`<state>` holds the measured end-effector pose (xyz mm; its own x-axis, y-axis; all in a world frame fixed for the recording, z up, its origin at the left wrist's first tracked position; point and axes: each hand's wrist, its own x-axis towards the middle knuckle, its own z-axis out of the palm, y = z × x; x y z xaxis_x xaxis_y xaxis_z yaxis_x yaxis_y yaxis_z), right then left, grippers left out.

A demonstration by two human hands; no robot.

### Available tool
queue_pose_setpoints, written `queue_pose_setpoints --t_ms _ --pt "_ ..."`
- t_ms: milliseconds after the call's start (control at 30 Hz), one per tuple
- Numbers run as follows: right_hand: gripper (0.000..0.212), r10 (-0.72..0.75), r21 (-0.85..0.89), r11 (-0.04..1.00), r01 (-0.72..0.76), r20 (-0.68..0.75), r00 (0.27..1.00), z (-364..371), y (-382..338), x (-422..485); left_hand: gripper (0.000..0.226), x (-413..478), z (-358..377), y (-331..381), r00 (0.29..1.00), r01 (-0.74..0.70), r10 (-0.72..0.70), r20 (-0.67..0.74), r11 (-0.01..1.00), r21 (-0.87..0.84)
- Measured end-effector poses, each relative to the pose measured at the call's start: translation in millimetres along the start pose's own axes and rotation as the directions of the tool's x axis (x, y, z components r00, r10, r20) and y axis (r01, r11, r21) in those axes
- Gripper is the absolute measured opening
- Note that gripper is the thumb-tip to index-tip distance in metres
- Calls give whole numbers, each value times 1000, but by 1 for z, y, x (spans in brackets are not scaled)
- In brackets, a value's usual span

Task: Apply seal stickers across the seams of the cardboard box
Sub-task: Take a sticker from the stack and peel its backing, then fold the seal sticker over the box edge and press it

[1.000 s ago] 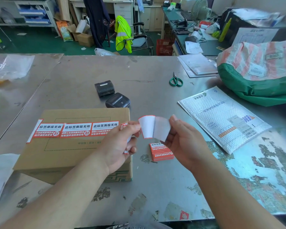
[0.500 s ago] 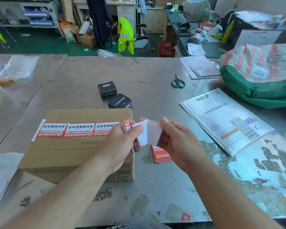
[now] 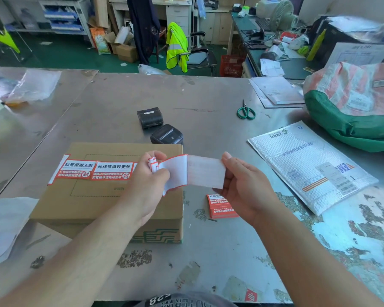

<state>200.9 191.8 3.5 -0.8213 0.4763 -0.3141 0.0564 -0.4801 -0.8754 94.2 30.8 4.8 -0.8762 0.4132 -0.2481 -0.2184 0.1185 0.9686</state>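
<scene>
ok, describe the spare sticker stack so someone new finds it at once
Start at the cardboard box on the metal table. Just right of the box, flat on the table and below the right hand in view, lies a small red sticker stack. Unlike the stickers stuck in a row on the box top, it is a loose, thick pile.

One red-edged seal sticker (image 3: pixel 175 173) pinched in left hand (image 3: pixel 146 185) fingers, backing sheet (image 3: pixel 205 171) in right hand (image 3: pixel 246 185) fingers, cardboard box (image 3: pixel 111 196) beneath.
</scene>
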Motion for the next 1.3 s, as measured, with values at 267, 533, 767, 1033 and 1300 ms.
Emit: queue_pose_setpoints --t_ms 267,533,767,1033,1300 --pt "18 27 9 1000 -27 40 999 22 -2 10 13 -1 -29 1 996 -27 10 -91 983 -181" --pt "29 78 53 996 -77 -22 997 40 4 10 28 -9 -47 -7 993 -83 62 -101 973 -214" --pt "26 62 -25 998 -64 -71 996 38 5 8 15 -7 -38 -6 969 -215 216 -124 976 20" --pt "33 -258 -423 881 212 -55 965 16 2 -1 40 -2 -13 12 988 152 -153 32 987 54" --pt "25 -313 -577 755 310 99 945 -4 3 -13 60 6 10 21 890 379 -427 161 888 259"
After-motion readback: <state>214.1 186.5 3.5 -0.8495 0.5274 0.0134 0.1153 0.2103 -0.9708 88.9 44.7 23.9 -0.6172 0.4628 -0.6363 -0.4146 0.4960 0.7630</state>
